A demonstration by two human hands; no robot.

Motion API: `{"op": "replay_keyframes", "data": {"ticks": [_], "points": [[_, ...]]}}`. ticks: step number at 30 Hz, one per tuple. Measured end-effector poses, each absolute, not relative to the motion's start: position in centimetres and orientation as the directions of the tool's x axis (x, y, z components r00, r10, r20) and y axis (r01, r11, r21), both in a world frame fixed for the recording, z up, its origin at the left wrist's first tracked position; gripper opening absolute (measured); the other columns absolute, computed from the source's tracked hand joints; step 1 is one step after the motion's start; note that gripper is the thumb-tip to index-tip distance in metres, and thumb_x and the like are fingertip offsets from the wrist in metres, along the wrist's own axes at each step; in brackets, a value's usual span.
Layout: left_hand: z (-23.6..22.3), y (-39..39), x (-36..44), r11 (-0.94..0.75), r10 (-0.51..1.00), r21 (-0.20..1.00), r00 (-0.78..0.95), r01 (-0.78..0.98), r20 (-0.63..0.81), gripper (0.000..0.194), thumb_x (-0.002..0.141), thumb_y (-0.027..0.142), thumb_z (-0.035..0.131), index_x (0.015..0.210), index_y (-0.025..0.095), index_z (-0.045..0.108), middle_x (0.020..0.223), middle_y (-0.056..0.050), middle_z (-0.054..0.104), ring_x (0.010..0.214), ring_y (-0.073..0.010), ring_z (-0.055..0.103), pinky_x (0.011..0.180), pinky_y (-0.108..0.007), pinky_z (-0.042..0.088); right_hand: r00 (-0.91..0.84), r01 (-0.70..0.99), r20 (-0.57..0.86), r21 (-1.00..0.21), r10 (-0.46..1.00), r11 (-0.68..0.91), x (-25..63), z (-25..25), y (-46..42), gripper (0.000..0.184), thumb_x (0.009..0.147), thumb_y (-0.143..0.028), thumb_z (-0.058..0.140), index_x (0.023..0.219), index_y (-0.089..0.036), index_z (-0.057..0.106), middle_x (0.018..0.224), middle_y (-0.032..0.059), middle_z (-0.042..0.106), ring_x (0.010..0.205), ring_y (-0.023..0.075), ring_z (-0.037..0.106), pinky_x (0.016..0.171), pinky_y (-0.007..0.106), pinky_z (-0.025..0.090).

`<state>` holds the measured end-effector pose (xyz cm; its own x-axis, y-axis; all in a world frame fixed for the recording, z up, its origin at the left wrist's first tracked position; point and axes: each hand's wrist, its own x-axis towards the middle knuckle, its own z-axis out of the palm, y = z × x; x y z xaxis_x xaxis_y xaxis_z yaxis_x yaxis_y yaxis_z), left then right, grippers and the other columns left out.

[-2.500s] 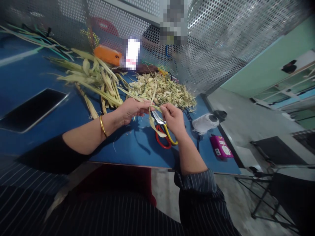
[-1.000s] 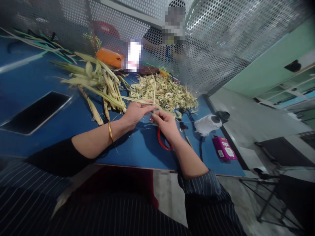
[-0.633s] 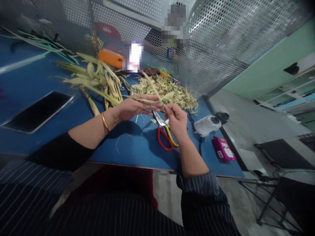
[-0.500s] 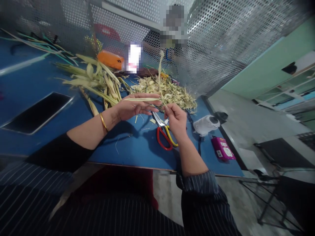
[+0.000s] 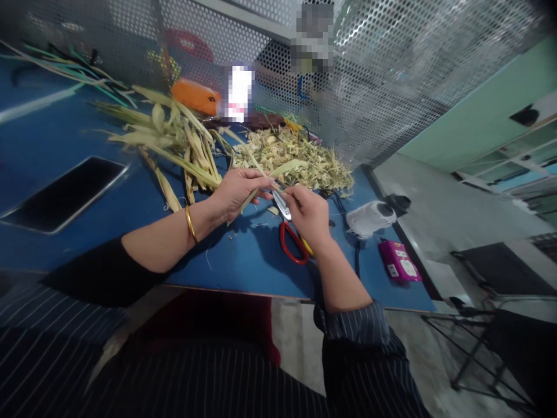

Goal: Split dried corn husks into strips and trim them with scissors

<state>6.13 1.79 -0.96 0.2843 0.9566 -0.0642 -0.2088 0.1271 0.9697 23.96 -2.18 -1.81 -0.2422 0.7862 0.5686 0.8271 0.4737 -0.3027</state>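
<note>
My left hand (image 5: 242, 190), with a gold bangle on its wrist, pinches a pale corn husk strip (image 5: 290, 167) between thumb and fingers. One end of the strip hangs below the palm, and another length sticks out to the right above the fingers. Close beside it, my right hand (image 5: 310, 213) is closed on the same strip, its fingertips partly hidden. Scissors (image 5: 293, 251) with one red and one yellow handle lie on the table under my hands. Behind them is a heap of tied or knotted-looking husk pieces (image 5: 304, 145). Loose long corn husks (image 5: 169, 136) lie to the left.
On the blue table (image 5: 243, 261) are a dark-screened tablet or phone (image 5: 65, 194), an orange pouch (image 5: 195, 96), a lit screen (image 5: 239, 93), a white thread spool (image 5: 369, 219) and a purple tissue pack (image 5: 399, 261). A perforated metal screen (image 5: 378, 75) stands behind, with a person beyond it.
My left hand has gone from flat, outstretched fingers to a pinch on the strip. The strip's upright length has dropped to the right. The view has shifted slightly.
</note>
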Motion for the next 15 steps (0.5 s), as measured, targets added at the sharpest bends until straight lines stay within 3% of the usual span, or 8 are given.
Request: {"op": "replay_keyframes", "data": {"ticks": [6, 10, 13, 15], "points": [[-0.2, 1.7, 5.9, 0.279, 0.943, 0.901, 0.272, -0.333, -0.191, 0.007, 0.077, 0.017, 0.071, 0.074, 0.011, 0.070, 0.093, -0.011, 0.075, 0.063, -0.0093, 0.067, 0.046, -0.015, 0.044, -0.231, 0.867, 0.479, -0.294, 0.847, 0.402, 23.9, -1.8, -2.2, 0.026, 0.095, -0.040, 0.048, 0.090, -0.021, 0.064, 0.079, 0.0036, 0.067, 0.069, 0.0155, 0.057, 0.064, 0.025, 0.035], [0.1, 2.2, 5.8, 0.318, 0.944, 0.862, 0.221, -0.395, -0.247, 0.005, 0.081, 0.013, 0.067, 0.077, 0.010, 0.068, 0.093, -0.011, 0.075, 0.065, -0.0094, 0.067, 0.047, -0.015, 0.046, -0.213, 0.921, 0.442, -0.207, 0.871, 0.330, 24.3, -1.8, -1.9, 0.032, 0.095, -0.041, 0.047, 0.075, -0.020, 0.061, 0.068, 0.0027, 0.061, 0.063, 0.0157, 0.051, 0.059, 0.027, 0.028], [-0.1, 2.5, 5.7, 0.293, 0.955, 0.869, 0.172, -0.399, -0.243, 0.006, 0.080, 0.014, 0.068, 0.074, 0.011, 0.068, 0.091, -0.010, 0.075, 0.065, -0.0085, 0.066, 0.047, -0.014, 0.045, -0.225, 0.889, 0.434, -0.275, 0.872, 0.366, 24.4, -1.8, -1.9, 0.034, 0.095, -0.037, 0.047, 0.069, -0.020, 0.060, 0.062, 0.0005, 0.056, 0.060, 0.0141, 0.048, 0.060, 0.027, 0.027], [-0.3, 2.8, 5.6, 0.290, 0.956, 0.873, 0.172, -0.393, -0.240, 0.008, 0.080, 0.016, 0.068, 0.074, 0.011, 0.069, 0.089, -0.010, 0.075, 0.066, -0.0085, 0.065, 0.049, -0.014, 0.046, -0.206, 0.837, 0.409, -0.396, 0.889, 0.377, 24.3, -1.7, -2.0, 0.034, 0.094, -0.039, 0.047, 0.070, -0.020, 0.062, 0.059, -0.0012, 0.052, 0.057, 0.0127, 0.045, 0.059, 0.026, 0.027]]}}
